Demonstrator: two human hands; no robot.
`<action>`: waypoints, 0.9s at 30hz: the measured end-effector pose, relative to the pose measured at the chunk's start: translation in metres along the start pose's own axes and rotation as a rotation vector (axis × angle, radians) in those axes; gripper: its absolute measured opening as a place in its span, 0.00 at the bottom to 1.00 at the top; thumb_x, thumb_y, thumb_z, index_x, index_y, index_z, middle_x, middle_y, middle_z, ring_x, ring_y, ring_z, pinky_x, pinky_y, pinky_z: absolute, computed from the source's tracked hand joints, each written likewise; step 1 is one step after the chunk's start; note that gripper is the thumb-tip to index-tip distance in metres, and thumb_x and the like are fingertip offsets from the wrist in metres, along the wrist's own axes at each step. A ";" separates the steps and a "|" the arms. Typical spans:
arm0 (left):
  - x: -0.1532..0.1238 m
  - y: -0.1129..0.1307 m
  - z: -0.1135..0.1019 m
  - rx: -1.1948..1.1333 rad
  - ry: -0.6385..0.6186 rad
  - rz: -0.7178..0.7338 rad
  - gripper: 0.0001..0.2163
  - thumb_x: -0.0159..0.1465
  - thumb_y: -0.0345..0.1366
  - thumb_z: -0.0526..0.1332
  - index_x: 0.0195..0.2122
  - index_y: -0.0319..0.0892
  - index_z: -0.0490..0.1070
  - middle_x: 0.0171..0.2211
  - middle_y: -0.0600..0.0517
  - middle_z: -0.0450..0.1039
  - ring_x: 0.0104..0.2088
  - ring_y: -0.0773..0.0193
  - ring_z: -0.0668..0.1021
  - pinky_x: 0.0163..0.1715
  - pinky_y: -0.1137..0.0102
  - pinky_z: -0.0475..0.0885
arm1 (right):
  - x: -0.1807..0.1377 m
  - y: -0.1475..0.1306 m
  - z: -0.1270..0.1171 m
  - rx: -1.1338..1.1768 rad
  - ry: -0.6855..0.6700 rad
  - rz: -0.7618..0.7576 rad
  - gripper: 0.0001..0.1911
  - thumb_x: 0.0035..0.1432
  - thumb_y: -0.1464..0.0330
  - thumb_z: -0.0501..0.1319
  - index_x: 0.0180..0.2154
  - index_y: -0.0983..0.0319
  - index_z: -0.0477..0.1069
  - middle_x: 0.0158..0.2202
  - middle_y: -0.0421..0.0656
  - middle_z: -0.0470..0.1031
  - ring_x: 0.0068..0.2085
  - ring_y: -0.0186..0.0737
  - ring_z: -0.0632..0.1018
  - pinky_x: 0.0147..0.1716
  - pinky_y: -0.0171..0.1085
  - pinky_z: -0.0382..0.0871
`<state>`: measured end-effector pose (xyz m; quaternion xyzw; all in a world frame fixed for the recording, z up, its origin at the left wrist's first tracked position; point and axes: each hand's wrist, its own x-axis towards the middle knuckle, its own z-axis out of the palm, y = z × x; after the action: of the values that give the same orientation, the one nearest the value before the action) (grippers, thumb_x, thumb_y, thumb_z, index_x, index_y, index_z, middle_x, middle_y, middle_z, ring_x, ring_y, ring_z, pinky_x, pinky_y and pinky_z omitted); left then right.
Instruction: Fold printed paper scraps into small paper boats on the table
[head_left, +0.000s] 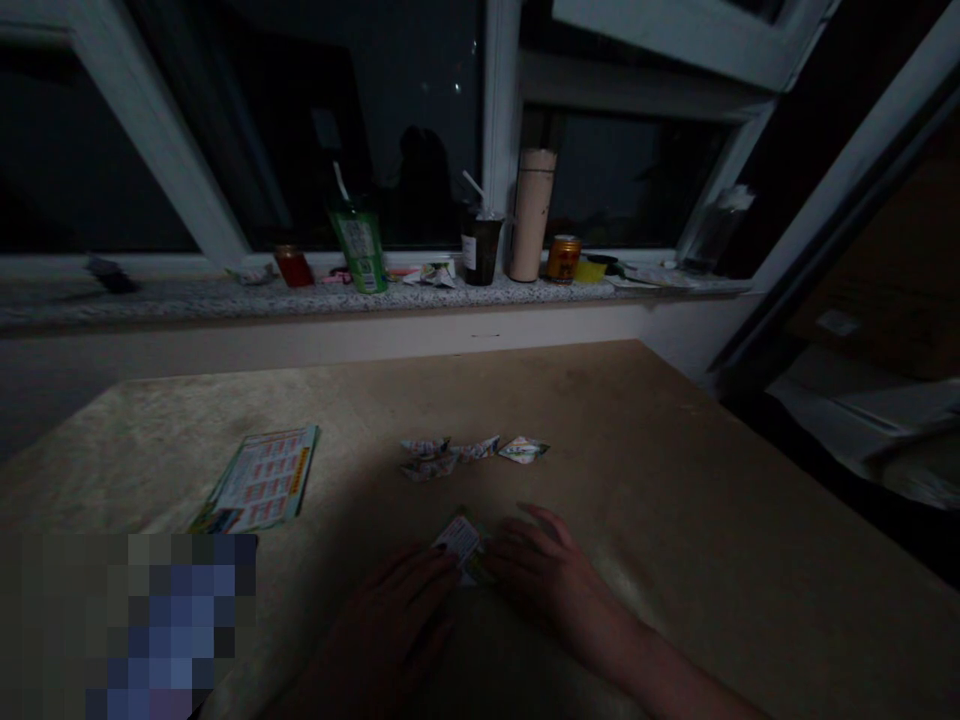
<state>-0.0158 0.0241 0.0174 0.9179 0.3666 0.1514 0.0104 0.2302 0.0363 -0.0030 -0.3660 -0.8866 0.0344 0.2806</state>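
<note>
A partly folded piece of printed paper [459, 538] lies on the table in front of me, between my two hands. My left hand [394, 605] rests flat over its left side, the fingers stretched out and their tips on the paper. From the right, my right hand [551, 575] reaches to the other edge with fingers extended and one raised. Deep shadow hides the undersides of both hands. Just beyond are several folded paper boats, among them a boat [427, 467] at the left and a flatter diamond-shaped one [524, 450] at the right.
A stack of printed sheets [262, 478] lies on the table [675, 480] at left, near a blurred-out patch. Along the granite sill [420, 300] stand a red jar [293, 266], a green cup [361, 250], a dark cup [481, 250], a pink flask [533, 215] and a gold can [564, 260].
</note>
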 end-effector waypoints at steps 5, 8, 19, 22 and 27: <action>0.001 0.001 0.001 -0.009 0.003 -0.011 0.17 0.63 0.32 0.58 0.54 0.46 0.67 0.52 0.51 0.72 0.50 0.58 0.75 0.51 0.63 0.69 | 0.004 -0.007 -0.008 0.022 0.001 -0.024 0.09 0.65 0.66 0.56 0.46 0.54 0.70 0.43 0.38 0.78 0.48 0.39 0.73 0.59 0.47 0.52; 0.004 0.002 -0.001 0.006 0.037 0.007 0.15 0.64 0.32 0.57 0.52 0.45 0.68 0.49 0.51 0.74 0.47 0.59 0.76 0.49 0.64 0.71 | 0.005 -0.011 -0.010 0.042 0.018 -0.034 0.07 0.65 0.67 0.57 0.44 0.55 0.71 0.40 0.39 0.78 0.45 0.38 0.74 0.57 0.46 0.55; 0.006 0.001 -0.007 0.008 0.276 0.163 0.14 0.71 0.28 0.46 0.45 0.44 0.71 0.39 0.55 0.80 0.37 0.67 0.81 0.45 0.73 0.73 | 0.008 -0.020 -0.029 0.210 -0.006 -0.043 0.12 0.63 0.69 0.59 0.48 0.57 0.68 0.44 0.42 0.77 0.47 0.41 0.73 0.51 0.45 0.58; 0.004 0.000 -0.004 -0.058 0.258 0.119 0.12 0.69 0.30 0.50 0.46 0.46 0.71 0.39 0.56 0.80 0.37 0.67 0.81 0.44 0.73 0.73 | 0.008 -0.017 -0.027 0.288 0.033 0.013 0.16 0.60 0.72 0.59 0.50 0.56 0.68 0.45 0.42 0.76 0.48 0.42 0.73 0.49 0.45 0.60; 0.006 0.005 -0.005 -0.294 0.239 -0.079 0.09 0.67 0.34 0.54 0.42 0.49 0.73 0.36 0.58 0.80 0.34 0.67 0.81 0.39 0.76 0.75 | 0.010 -0.013 -0.021 0.415 0.030 0.151 0.17 0.56 0.75 0.61 0.47 0.57 0.71 0.44 0.43 0.76 0.48 0.43 0.73 0.48 0.44 0.62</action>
<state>-0.0101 0.0240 0.0246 0.8668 0.3751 0.3107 0.1069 0.2273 0.0300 0.0230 -0.3664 -0.8263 0.2315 0.3597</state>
